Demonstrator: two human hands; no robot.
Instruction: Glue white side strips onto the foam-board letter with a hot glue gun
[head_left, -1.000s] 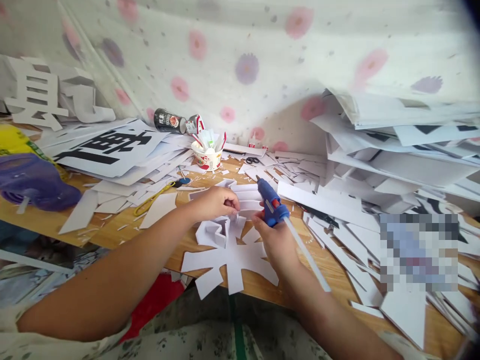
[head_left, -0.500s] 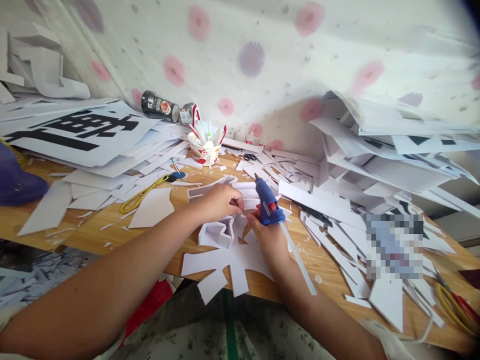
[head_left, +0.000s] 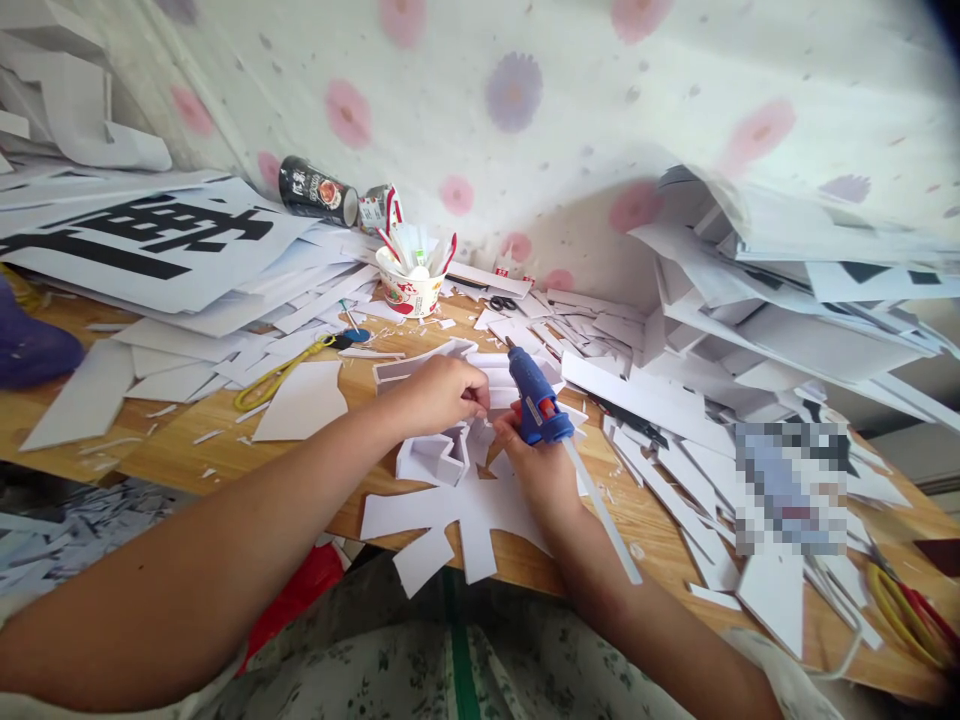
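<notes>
My right hand (head_left: 541, 468) is wrapped round a blue hot glue gun (head_left: 534, 395), its nozzle pointing up and away from me. A translucent glue stick (head_left: 606, 515) sticks out of the gun's back end. Beside it, my left hand (head_left: 448, 392) is closed, its fingertips pinched together over white foam board pieces; what they grip is hidden. Under and around both hands lies a cut-out white board shape (head_left: 477, 535) with several prongs. An upright-walled white board form (head_left: 433, 458) rests on it, and another walled piece (head_left: 390, 374) is behind my left wrist.
White board scraps cover much of the wooden table (head_left: 169, 455). Behind the hands stands a paper tub (head_left: 411, 292) of sticks. Yellow-handled scissors (head_left: 281, 375) lie left, another pair (head_left: 904, 610) at right. Sheets are piled high at right (head_left: 795, 330) and left (head_left: 142, 240).
The view has tilted and shifted slightly. Both hands keep nearly the same place and grip, with the glue gun still in my right hand.
</notes>
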